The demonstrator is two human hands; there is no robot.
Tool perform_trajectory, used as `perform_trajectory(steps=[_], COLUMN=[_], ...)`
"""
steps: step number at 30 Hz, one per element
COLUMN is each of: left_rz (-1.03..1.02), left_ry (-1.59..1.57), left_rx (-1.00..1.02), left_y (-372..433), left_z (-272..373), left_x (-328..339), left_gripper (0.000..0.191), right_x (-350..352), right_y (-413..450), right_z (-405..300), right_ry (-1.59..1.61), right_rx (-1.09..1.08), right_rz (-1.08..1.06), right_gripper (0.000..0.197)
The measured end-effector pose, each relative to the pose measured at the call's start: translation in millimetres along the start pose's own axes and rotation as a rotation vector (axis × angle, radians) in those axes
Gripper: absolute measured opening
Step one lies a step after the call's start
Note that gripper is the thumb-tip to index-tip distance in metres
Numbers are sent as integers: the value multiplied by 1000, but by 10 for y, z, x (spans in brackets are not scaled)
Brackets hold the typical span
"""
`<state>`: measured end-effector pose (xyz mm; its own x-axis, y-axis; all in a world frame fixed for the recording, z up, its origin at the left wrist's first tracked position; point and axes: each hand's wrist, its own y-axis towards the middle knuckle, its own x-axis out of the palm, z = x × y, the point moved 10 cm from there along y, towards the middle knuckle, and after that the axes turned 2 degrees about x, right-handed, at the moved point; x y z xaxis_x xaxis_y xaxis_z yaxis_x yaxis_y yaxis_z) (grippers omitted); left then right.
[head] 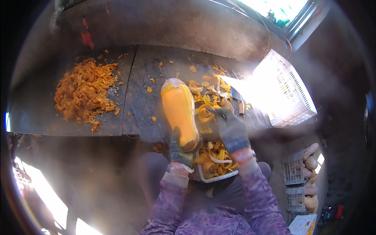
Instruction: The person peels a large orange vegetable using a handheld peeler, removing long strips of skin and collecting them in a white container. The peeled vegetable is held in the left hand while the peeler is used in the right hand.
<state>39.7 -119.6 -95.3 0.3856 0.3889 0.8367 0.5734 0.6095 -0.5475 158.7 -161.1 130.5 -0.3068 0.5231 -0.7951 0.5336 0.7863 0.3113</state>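
A partly peeled butternut-type squash (177, 108) stands tilted over the table's front edge, its orange flesh bare and skin left at both ends. My gloved left hand (180, 148) grips its lower end. To the right, my gloved right hand (233, 124) is raised above curled squash peels (205, 113); a small dark item shows at its fingers, but whether it holds a tool cannot be made out. A cleaver-like knife with a wooden handle (241, 108) lies beyond that hand. Below, between my hands, a white-rimmed tub (218, 178) holds many peel strips.
A heap of shredded orange squash pulp with seeds (85, 89) lies on the table's left part. At the right end stands a white perforated plastic basket (293, 97), partly in glare. Crates (294, 171) with unpeeled squash stand on the floor at lower right.
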Motion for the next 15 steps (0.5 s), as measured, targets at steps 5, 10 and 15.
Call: perform_trajectory(steps=[5, 10, 15], left_rz=[-66, -115, -62], left_ry=[4, -2, -54], left_rx=[-80, -54, -98], left_y=[-165, -111, 21], left_z=[-94, -72, -123], left_x=[154, 99, -111], left_gripper=[71, 66, 56], right_x=[852, 1180, 1114], right_y=[929, 1050, 848], right_z=[-15, -33, -69], right_ry=[-173, -220, -219], right_rx=[-189, -100, -65], right_rz=[-22, -109, -66], right_gripper=[25, 24, 22])
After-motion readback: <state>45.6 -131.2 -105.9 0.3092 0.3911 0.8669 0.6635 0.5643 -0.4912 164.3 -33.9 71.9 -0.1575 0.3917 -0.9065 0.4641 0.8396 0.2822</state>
